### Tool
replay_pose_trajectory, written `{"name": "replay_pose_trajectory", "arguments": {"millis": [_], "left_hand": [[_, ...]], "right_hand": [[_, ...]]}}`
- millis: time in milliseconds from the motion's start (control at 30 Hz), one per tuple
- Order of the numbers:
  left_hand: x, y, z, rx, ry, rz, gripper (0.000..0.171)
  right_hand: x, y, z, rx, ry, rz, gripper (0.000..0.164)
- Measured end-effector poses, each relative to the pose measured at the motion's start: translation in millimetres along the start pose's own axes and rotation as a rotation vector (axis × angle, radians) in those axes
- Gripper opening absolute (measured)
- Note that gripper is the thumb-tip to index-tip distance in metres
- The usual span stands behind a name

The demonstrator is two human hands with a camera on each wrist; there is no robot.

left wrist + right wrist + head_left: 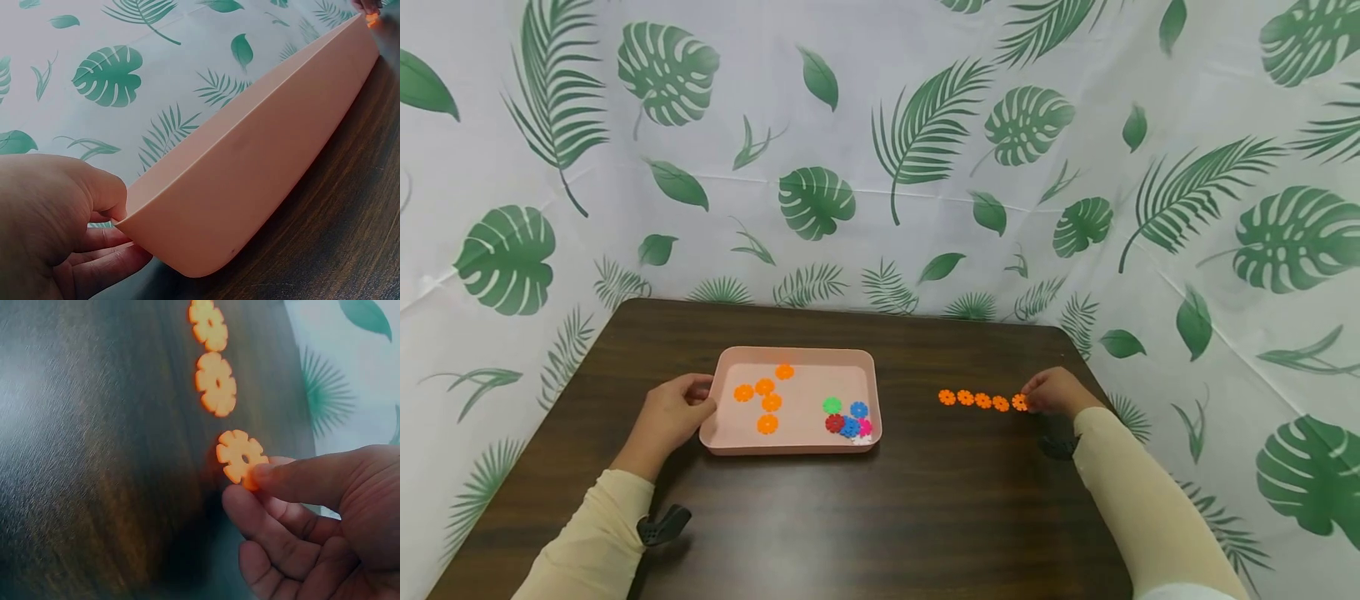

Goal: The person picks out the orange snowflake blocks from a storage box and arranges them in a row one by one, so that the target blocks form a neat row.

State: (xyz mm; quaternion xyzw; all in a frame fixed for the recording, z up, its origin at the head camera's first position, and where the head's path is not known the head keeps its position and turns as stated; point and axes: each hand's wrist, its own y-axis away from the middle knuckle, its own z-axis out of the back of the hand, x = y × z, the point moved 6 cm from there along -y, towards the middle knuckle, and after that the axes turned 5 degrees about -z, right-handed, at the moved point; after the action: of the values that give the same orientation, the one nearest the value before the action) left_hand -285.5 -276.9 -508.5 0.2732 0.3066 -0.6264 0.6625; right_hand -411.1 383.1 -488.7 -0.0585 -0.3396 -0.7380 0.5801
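Note:
My right hand (1058, 392) pinches an orange flower-shaped disc (240, 456) between thumb and fingers, at the right end of a row of matching orange discs (982, 401) on the table. In the right wrist view a small gap separates the pinched disc from its neighbour (216, 384). On the left, my left hand (673, 414) grips the wall of a pink tray (250, 162), thumb at the rim and fingers on the outer side. Several loose orange discs (767, 424) lie in the tray's left half.
A cluster of blue, red, pink and white discs with a green disc (832, 405) fills the tray's right front corner. The dark wooden table (910, 508) meets a leaf-printed white cloth (737, 217) at its back and sides.

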Motion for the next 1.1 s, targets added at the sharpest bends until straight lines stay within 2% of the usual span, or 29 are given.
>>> {"name": "replay_pose_trajectory", "arguments": {"millis": [100,433,567,667,800,933,1100], "left_hand": [[2.4,1.2,1.2,0.000,0.002,0.008,0.053],[5.4,-1.7,5.8,-0.027,0.008,-0.001,0.051],[7.5,-2.4,6.8,-0.026,0.006,-0.001,0.051],[8.9,-3.2,7.0,-0.028,0.005,-0.004,0.051],[9.4,-4.5,6.3,-0.030,0.009,-0.010,0.051],[8.3,-6.1,4.8,-0.029,0.013,-0.018,0.051],[5.5,-9.5,2.2,-0.017,0.015,-0.011,0.051]], "right_hand": [[0.9,0.3,-2.3,0.003,0.000,-0.009,0.014],[10.2,-1.7,-1.6,-0.034,0.054,0.038,0.012],[23.4,0.2,2.2,-0.076,0.069,0.076,0.016],[56.8,12.3,-0.8,-0.112,0.075,0.130,0.023],[126.5,30.4,-20.6,-0.105,0.094,0.289,0.024],[200.9,41.7,-56.5,-0.063,0.137,0.456,0.020],[280.7,54.5,-118.9,0.010,0.215,0.602,0.022]]}}
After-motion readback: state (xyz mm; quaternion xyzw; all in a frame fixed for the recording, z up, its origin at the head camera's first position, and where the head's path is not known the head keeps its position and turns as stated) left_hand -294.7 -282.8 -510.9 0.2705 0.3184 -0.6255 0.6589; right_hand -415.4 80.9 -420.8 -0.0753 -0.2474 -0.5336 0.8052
